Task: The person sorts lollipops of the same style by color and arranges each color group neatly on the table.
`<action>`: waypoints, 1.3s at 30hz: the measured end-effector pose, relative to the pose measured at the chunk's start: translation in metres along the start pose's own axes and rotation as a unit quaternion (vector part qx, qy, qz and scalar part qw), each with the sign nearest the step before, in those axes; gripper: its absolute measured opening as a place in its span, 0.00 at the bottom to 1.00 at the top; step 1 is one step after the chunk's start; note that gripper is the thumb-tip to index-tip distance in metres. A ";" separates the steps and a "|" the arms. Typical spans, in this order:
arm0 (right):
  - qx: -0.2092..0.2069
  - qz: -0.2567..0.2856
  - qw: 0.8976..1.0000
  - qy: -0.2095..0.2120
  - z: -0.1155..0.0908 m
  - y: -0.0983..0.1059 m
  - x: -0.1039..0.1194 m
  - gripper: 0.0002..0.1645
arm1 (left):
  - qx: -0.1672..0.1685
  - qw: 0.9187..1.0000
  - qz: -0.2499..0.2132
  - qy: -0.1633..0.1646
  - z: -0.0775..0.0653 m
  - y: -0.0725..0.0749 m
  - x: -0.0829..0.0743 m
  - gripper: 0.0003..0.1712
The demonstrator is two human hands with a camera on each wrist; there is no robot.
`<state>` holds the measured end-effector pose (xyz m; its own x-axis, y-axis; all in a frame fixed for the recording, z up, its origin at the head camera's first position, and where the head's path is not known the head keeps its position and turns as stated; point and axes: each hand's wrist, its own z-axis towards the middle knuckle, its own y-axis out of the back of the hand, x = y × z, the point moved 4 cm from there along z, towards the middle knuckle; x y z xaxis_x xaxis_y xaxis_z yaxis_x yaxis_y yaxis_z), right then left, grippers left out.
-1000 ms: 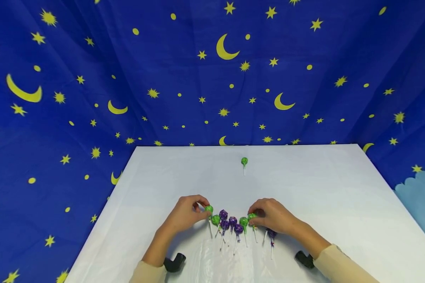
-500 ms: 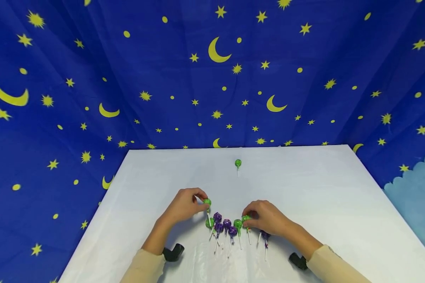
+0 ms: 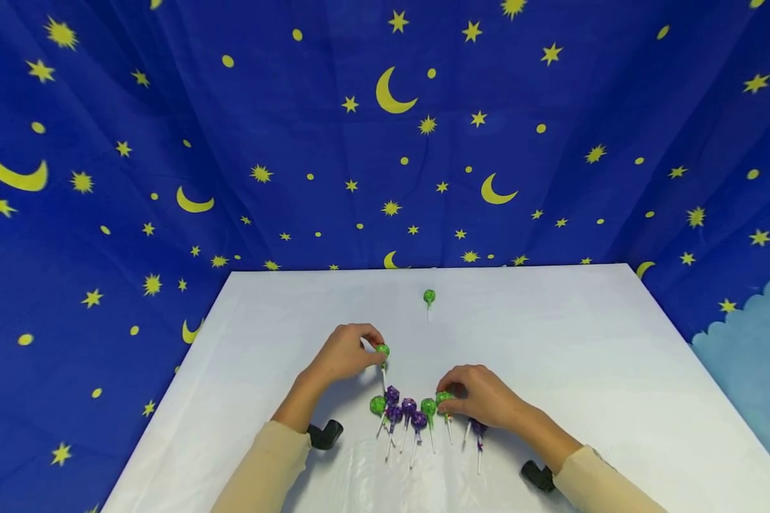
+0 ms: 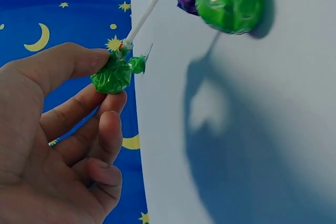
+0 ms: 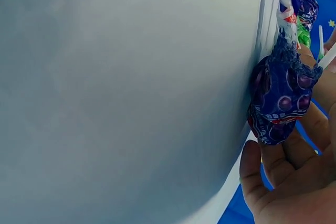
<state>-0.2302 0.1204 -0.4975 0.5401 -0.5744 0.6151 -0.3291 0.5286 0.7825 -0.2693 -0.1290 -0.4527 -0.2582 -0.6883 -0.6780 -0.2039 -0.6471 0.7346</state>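
Between thumb and fingertips, my left hand [image 3: 349,353] pinches a green lollipop [image 4: 112,77] by its wrapped head, raised off the table. Below it lies a cluster of purple lollipops [image 3: 408,406], with one green lollipop [image 3: 377,405] at the left and another green lollipop [image 3: 428,407] at the right. At the cluster's right end my right hand [image 3: 488,395] holds a green lollipop [image 3: 445,397] by the head, partly covered by fingers. Purple lollipops [image 5: 283,93] lie beside the right hand, partly hidden under it in the head view.
Farther back on the white table [image 3: 282,313] lies a lone green lollipop [image 3: 429,296]. Black devices [image 3: 325,434] sit at both wrists. A blue curtain [image 3: 334,142] with yellow moons and stars surrounds the table.
My left hand has lifted the green lollipop up and away from the cluster, toward the back of the table. The right hand stays at its lollipop; the head view has shifted slightly.
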 end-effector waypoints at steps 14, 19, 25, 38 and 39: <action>0.007 0.027 1.000 -0.009 0.000 -0.011 0.002 0.16 | 0.010 0.999 0.041 0.001 0.024 -0.001 0.003 0.09; 0.003 0.019 1.000 -0.007 0.001 -0.009 0.002 0.16 | 0.018 0.998 0.058 0.005 0.037 0.001 0.002 0.09; -0.008 0.010 1.000 -0.005 0.000 -0.004 0.000 0.16 | 0.013 0.997 0.072 0.000 0.057 0.008 -0.003 0.09; 0.001 0.014 1.000 -0.008 -0.002 -0.002 -0.001 0.17 | 0.034 0.997 0.067 0.000 0.093 0.000 -0.007 0.10; 0.002 0.012 1.000 -0.008 -0.001 -0.002 -0.001 0.16 | 0.032 0.997 0.065 -0.001 0.094 0.000 -0.007 0.10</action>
<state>-0.2290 0.1208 -0.4997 0.5198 -0.5705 0.6358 -0.3447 0.5409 0.7672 -0.3561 -0.0938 -0.4454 -0.2884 -0.7637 -0.5776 -0.2293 -0.5306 0.8160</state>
